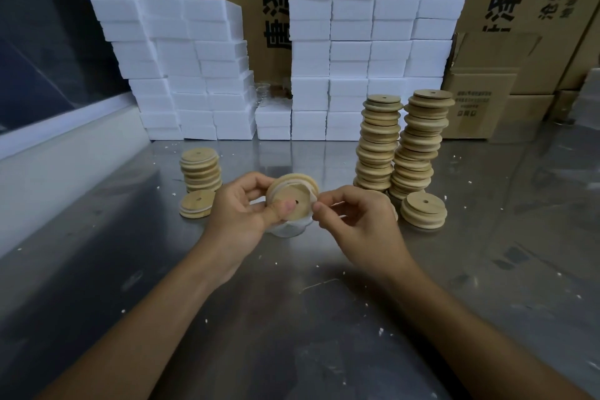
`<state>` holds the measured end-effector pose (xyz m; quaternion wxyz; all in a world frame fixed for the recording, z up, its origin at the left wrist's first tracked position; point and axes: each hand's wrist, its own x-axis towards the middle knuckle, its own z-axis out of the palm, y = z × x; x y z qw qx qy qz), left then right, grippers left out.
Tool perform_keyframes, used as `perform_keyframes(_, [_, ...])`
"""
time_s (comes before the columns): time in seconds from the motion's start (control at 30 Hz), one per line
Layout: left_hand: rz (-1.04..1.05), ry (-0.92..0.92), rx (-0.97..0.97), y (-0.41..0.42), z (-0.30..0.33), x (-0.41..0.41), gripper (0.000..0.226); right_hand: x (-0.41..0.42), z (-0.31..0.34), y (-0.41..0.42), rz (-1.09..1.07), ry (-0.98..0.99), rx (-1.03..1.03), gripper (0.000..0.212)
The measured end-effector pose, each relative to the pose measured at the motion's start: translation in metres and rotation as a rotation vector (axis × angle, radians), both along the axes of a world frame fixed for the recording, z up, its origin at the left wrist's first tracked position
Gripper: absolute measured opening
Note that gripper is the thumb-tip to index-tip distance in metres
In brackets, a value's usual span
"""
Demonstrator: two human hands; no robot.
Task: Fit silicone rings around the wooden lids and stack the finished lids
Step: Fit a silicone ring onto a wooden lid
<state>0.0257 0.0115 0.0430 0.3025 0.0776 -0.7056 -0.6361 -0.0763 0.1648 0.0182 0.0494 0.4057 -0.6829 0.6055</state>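
The lid [290, 201] was held above the table [292, 318], just past centre toward twelve o'clock, tipped so its stepped underside and small centre hole faced the person — its axis leaned back and up, its rim ran roughly nine to three. A white ring [312, 195] sat partly round the inner step, loose at the three o'clock edge. The left hand [242, 204] grasped the lid, thumb pressed flat on the face beside the hole, fingers curled behind the rim. The right hand [354, 214] pinched the ring at that three o'clock edge, thumb and forefinger closed on it, the other fingers curled. At nine o'clock stood a short stack [201, 170] with one lid leaning at its foot; at two o'clock rose two tall stacks [402, 143] — a low pile just beside them.
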Motion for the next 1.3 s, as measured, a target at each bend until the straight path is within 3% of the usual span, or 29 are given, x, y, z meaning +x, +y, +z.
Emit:
perform_keyframes(0.07, [0.011, -0.032, -0.066, 0.003, -0.002, -0.001, 0.026, 0.001, 0.0, 0.0, -0.045, 0.023, 0.014, 0.005])
perform_keyframes(0.3, [0.024, -0.048, -0.137, 0.014, -0.012, -0.006, 0.021, 0.009, 0.004, 0.0, -0.159, 0.401, 0.034, 0.009])
perform_keyframes(0.43, [-0.054, -0.075, -0.086, 0.018, -0.009, -0.005, 0.033, 0.006, 0.009, 0.004, -0.147, 0.581, 0.086, 0.015])
perform_keyframes(0.53, [-0.119, -0.161, 0.043, 0.017, -0.006, -0.004, 0.027, 0.003, 0.011, 0.005, -0.135, 0.704, 0.137, 0.016])
perform_keyframes(0.67, [-0.15, -0.216, 0.088, 0.016, -0.005, -0.005, 0.018, 0.002, 0.007, 0.004, -0.113, 0.495, 0.107, 0.012])
perform_keyframes(1.03, [-0.134, -0.072, -0.336, 0.0, -0.006, -0.004, 0.019, 0.0, 0.006, 0.002, -0.019, 0.103, 0.084, 0.006])
perform_keyframes(1.3, [-0.203, -0.114, -0.223, -0.002, -0.006, -0.001, 0.029, 0.0, 0.005, 0.001, -0.019, 0.023, 0.069, 0.011])
